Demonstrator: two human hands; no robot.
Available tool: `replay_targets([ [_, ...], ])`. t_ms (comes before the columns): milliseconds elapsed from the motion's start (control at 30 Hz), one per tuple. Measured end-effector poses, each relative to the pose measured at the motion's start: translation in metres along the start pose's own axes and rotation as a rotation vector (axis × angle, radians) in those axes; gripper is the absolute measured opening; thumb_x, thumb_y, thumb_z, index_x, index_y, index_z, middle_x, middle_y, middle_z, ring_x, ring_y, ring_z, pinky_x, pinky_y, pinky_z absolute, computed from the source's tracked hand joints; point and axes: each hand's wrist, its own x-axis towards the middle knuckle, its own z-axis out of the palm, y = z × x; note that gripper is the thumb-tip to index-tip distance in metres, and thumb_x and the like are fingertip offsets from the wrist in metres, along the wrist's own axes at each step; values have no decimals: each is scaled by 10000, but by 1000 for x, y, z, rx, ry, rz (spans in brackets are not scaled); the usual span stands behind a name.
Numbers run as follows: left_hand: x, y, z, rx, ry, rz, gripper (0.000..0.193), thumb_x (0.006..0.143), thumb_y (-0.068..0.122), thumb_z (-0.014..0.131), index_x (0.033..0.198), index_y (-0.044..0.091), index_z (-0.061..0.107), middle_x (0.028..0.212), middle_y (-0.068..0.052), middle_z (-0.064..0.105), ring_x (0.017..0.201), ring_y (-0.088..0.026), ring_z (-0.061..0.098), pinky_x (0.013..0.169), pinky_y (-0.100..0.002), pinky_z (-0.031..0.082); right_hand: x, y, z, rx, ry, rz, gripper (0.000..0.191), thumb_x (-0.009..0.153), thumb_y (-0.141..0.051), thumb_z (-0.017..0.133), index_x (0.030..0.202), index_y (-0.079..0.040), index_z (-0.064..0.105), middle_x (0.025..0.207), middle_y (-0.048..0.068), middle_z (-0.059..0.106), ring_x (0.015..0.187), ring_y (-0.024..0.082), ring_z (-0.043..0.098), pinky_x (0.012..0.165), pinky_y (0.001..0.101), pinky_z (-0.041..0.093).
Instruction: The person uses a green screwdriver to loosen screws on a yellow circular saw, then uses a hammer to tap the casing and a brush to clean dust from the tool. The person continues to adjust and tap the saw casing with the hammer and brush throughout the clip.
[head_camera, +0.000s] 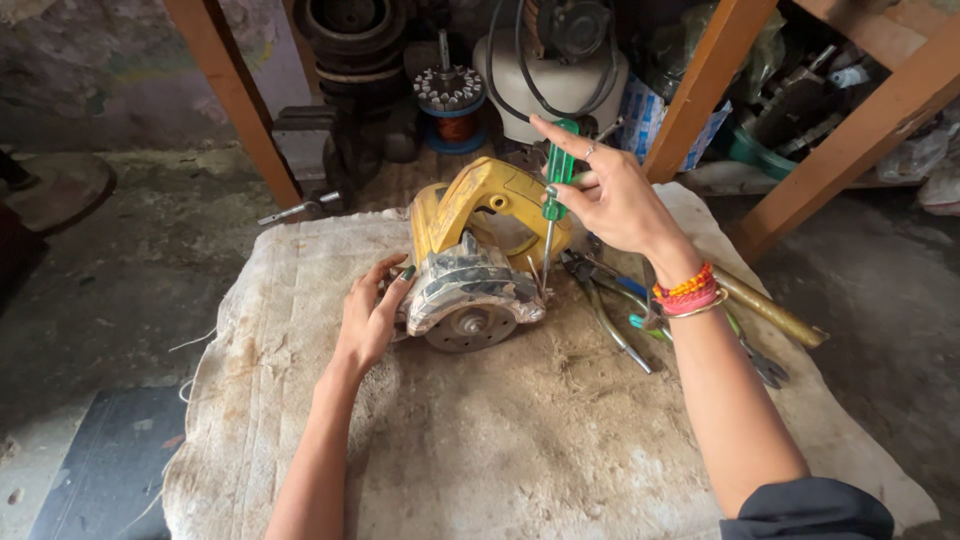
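Floor: bare, dusty concrete was seen all around, and a worn, stained cloth (480, 440) was spread on it as a working mat, so that the tool and small parts were kept off the grit.
Left hand: the left hand (368, 318) was laid against the near left side of the power tool (470, 265), fingers curled onto its grey housing, apparently so that the body was steadied.
Power tool: a yellow-handled cutter was set near the middle of the cloth, tipped so that its round metal flange faced the camera and its grey motor housing was exposed.
Right hand: the right hand (610, 195) was closed around a green-handled screwdriver (555, 195), held nearly upright with the forefinger stretched out; the tip was brought down at the housing's right edge.
Spare tools: pliers (600, 300) and a brass-coloured rod (770, 310) were left just right of the cutter, within easy reach.
Background: wooden frame legs (235, 100), a copper-wound motor part (452, 105) and other stored parts were crowded behind.
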Motion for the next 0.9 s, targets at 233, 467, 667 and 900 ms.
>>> replay_targets([
  [233,0,-1,1,-1,6,1,501,938,365,570,1368,112,621,1323,-226,637,1223,-342,604,1033,-422,458,-1,-17,0,-62,48,74,683,893,93,682,1482,-143,427,1106,147,687,869,164,755,679,278,642],
  [467,-1,3,1,-3,10,-20,499,940,373,566,1367,122,626,1325,-238,616,1227,-345,604,1037,-424,459,-2,-20,5,-119,104,195,625,888,60,707,1434,-130,469,936,110,718,742,148,748,575,293,583],
  [667,-1,6,-1,-7,-9,-32,508,938,379,555,1376,129,617,1324,-231,617,1233,-343,594,1035,-430,458,1,-8,2,154,-57,-42,690,904,119,564,1522,-107,360,1247,140,648,1171,185,692,953,288,585],
  [900,-1,6,-2,16,1,-25,515,932,372,556,1381,126,618,1321,-239,617,1226,-350,599,1047,-430,450,2,0,3,187,51,67,624,911,144,620,1464,-98,462,1045,117,681,962,183,735,849,297,637],
])
